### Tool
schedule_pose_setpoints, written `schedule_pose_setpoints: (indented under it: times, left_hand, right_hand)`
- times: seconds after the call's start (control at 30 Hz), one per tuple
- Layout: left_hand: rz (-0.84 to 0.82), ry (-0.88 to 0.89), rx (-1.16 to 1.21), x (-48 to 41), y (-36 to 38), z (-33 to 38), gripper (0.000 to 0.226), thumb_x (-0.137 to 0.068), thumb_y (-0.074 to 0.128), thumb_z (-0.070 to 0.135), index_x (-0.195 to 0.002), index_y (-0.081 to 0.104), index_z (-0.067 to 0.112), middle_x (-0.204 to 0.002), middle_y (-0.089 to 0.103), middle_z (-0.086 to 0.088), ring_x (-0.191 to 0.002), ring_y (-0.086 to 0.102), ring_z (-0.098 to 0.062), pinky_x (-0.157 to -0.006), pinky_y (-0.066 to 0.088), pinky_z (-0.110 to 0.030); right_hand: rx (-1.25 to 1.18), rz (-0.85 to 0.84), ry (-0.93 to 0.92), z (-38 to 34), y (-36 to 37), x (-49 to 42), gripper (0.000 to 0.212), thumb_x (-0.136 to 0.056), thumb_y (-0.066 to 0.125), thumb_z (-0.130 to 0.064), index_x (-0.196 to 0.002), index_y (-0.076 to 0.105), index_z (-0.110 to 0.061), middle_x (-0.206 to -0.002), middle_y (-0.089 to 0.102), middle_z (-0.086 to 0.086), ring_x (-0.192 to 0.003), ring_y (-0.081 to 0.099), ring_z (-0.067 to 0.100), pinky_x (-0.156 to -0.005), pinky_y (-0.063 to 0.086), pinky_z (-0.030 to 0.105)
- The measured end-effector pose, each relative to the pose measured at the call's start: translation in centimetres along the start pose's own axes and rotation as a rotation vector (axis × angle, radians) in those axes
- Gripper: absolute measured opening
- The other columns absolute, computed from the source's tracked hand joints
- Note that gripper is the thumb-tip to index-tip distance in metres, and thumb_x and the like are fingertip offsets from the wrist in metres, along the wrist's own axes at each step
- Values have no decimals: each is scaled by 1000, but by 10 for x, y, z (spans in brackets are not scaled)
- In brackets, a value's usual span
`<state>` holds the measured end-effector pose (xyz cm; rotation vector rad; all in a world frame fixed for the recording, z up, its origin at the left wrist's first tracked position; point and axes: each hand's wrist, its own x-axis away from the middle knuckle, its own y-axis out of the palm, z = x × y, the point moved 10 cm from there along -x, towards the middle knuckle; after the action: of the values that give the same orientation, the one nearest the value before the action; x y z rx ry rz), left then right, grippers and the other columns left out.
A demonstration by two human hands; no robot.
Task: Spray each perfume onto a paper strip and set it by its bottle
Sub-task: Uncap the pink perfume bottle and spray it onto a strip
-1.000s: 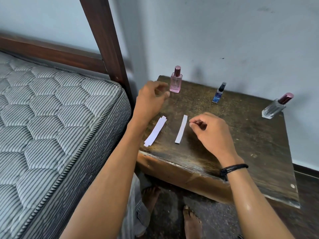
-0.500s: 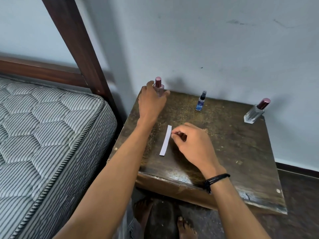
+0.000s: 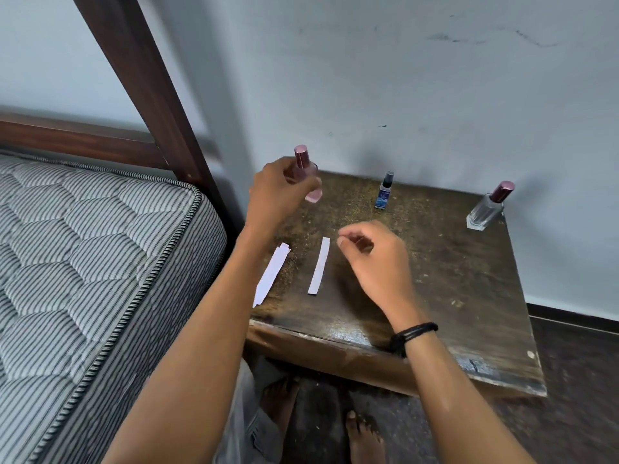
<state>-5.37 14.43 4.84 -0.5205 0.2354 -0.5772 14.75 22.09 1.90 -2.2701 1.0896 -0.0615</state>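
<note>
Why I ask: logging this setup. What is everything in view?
Pink bottle: one, pink, maroon cap, held above table's back left.
Blue bottle: one, blue, table's back middle.
Clear bottle: one, clear, maroon cap, table's back right.
Paper strips: at least two, white, table's front left.
Table: one, dark brown, centre.
Mattress: one, grey striped, left.
Bed frame: one, dark wood, behind mattress.
Wristband: one, black, right wrist.
Left grip: one hand, holds pink bottle.
Right grip: one hand, curled, empty, beside strips.
</note>
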Motion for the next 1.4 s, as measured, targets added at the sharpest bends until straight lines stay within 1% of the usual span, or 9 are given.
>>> schedule_pose_setpoints:
  times: [0.1,0.27,0.33,0.4,0.53,0.73,0.97,1.23,1.4]
  left_hand:
    - [-195,27,85,29,2,5,20,-78,82,27,-96,76,20,-78,70,4,-63,56,0,-65,41,-19]
    - [-328,-37,245,66,2,7,22,-78,83,16,-99,78,14,-89,75,-17,-76,63,-14,-81,51,-36]
    - [-365,-51,272,70,4,6,22,-78,83,14,-100,78,14,-90,76,-15,-78,65,-17,-85,55,-37]
    - [-397,-65,308,71,5,5,24,-79,82,11,-102,77,12,-89,75,-15,-76,64,-14,-76,54,-26]
    - [-474,-37,287,67,12,8,40,-76,85,10,-113,73,13,-106,73,-17,-83,66,-13,-76,56,-24]
    - [-459,-51,356,62,10,6,36,-78,84,12,-111,72,8,-108,73,-18,-87,67,-15,-82,56,-27]
    - [-375,-79,447,57,3,0,25,-82,81,11,-105,75,2,-105,74,-20,-88,69,-20,-87,60,-33]
    - [-352,-30,426,53,4,1,20,-84,79,7,-102,75,1,-99,73,-22,-87,68,-21,-89,58,-36]
    - [-332,-26,501,46,-1,-2,11,-87,76,7,-98,75,7,-91,73,-9,-85,69,-17,-83,58,-30]
  right_hand:
    - [-208,31,109,6,-9,-1,21,-91,77,-23,-111,72,-26,-112,66,-6,-96,62,-4,-82,46,6]
    - [-519,-244,180,0,17,5,36,-84,80,-33,-118,69,-28,-124,72,-8,-114,68,7,-102,53,33]
    - [-575,-296,166,-4,24,8,33,-84,81,-25,-115,70,-25,-119,74,-7,-111,70,11,-101,55,34]
    - [-597,-280,154,-3,25,7,31,-85,81,-17,-114,69,-21,-116,75,-5,-107,72,13,-98,57,33]
    - [-667,-233,163,5,24,3,36,-80,82,-20,-112,67,-11,-110,76,3,-101,73,23,-90,60,41]
    - [-679,-179,152,6,18,1,39,-77,84,-20,-112,69,-10,-105,76,7,-93,72,24,-84,61,48]
    - [-590,-177,141,11,19,1,42,-76,88,-28,-113,71,-15,-108,76,5,-101,71,31,-94,56,62]
    - [-582,-195,119,4,19,0,43,-79,84,-22,-120,71,-18,-105,76,4,-98,70,22,-96,55,59]
    - [-538,-203,106,9,20,0,39,-82,85,-12,-118,72,-20,-108,74,9,-101,69,28,-96,57,53]
